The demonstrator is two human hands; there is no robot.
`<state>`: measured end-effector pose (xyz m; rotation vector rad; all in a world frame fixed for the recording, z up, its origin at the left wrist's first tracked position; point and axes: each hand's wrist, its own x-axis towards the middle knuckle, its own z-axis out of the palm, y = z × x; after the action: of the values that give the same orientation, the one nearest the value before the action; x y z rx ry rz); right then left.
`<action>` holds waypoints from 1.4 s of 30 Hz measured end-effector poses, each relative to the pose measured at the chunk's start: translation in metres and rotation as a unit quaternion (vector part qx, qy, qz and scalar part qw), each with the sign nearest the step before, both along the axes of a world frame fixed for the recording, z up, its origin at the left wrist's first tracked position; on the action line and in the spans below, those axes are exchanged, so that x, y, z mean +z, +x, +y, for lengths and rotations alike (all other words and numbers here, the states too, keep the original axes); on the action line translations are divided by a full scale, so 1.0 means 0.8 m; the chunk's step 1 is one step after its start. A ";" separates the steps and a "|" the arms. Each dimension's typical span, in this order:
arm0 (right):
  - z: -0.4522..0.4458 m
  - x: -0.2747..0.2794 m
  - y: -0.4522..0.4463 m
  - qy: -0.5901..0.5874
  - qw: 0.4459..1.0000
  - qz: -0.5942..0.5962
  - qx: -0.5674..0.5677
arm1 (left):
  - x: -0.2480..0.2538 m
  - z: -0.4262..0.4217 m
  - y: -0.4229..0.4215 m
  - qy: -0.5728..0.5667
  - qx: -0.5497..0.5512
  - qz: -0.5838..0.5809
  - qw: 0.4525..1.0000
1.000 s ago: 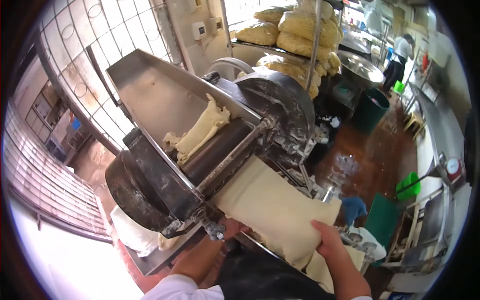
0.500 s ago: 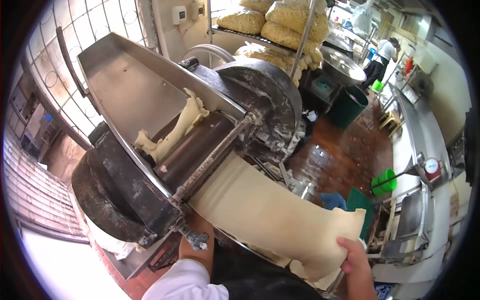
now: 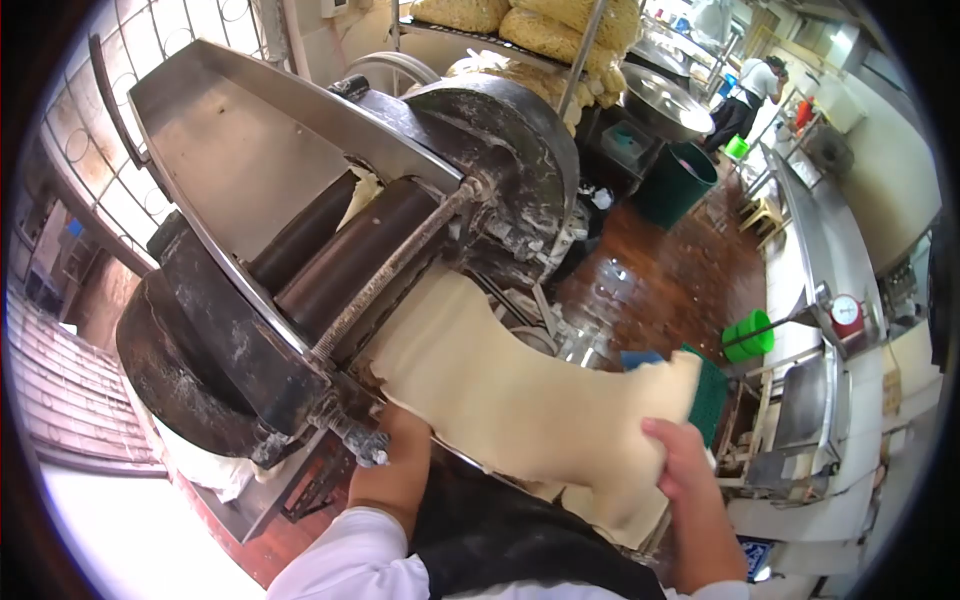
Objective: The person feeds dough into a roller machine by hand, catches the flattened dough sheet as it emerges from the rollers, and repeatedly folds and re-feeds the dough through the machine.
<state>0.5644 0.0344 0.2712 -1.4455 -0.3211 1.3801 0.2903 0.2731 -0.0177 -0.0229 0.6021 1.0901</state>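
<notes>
A wide sheet of pale dough comes out from under the rollers of a dough sheeter and stretches to the right. My right hand grips the sheet's far right end, thumb on top and the other fingers hidden beneath. My left forearm reaches under the sheet near the machine's outlet; the hand itself is hidden by dough. A small scrap of dough remains at the far end of the rollers. Below the sheet, more dough lies in layers.
The sheeter's steel hopper rises at the upper left, with a floury screw knob jutting out in front. Bagged yellow food fills a rack behind. A dark green bin and a bright green bucket stand rightward. One person stands far back.
The dough strip on the rollers has mostly passed through, leaving a scrap. The sheet's trailing edge by the outlet now hangs partly free, over my left forearm. My right hand still holds its end.
</notes>
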 end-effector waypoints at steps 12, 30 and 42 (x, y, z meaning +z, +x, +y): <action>0.113 -0.153 -0.077 -0.042 0.988 -0.022 0.144 | 0.047 -0.038 0.093 0.035 -0.088 -0.006 0.996; 0.059 -0.144 -0.064 0.016 0.967 0.242 0.079 | 0.022 -0.115 0.077 0.014 -0.250 0.103 0.963; 0.125 0.004 -0.089 0.168 0.958 0.173 0.155 | 0.125 -0.130 0.152 0.123 -0.322 0.099 0.934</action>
<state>0.4933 0.1343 0.2746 -0.8784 -0.5421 1.7055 0.4118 0.1692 0.0823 0.4787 0.5894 0.5205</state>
